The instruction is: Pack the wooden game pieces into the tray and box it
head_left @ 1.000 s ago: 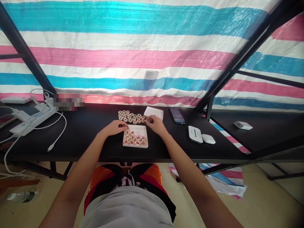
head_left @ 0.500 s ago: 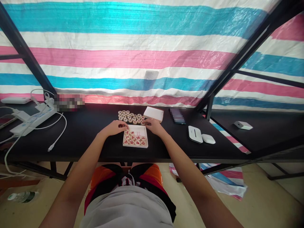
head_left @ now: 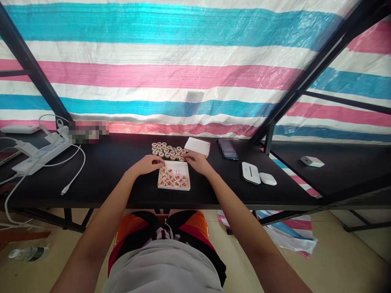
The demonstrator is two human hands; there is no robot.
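A shallow white box (head_left: 174, 188) on the black table holds several round Chinese chess pieces (head_left: 170, 177) with red characters, mostly in its nearer rows. At the box's far left corner, the fingers of my left hand (head_left: 150, 163) are closed on a Chinese chess piece (head_left: 164, 165). My right hand (head_left: 197, 162) reaches past the far right corner, its thumb and fingers pinching a piece (head_left: 182, 158) at the right end of the loose group. Behind the box stand several more loose pieces (head_left: 165, 149) in close rows.
The white box lid (head_left: 198, 145) lies behind my right hand. Further right are a blurred phone (head_left: 227, 148), a white flat device (head_left: 251, 173) and a white earbud-type case (head_left: 268, 178). A power strip (head_left: 41, 156) with white cables sits at left. A striped sheet (head_left: 171, 77) hangs behind the table (head_left: 106, 179).
My right fingertips have shifted very slightly left at the end of the loose pieces. My left hand stays at the box's far left corner.
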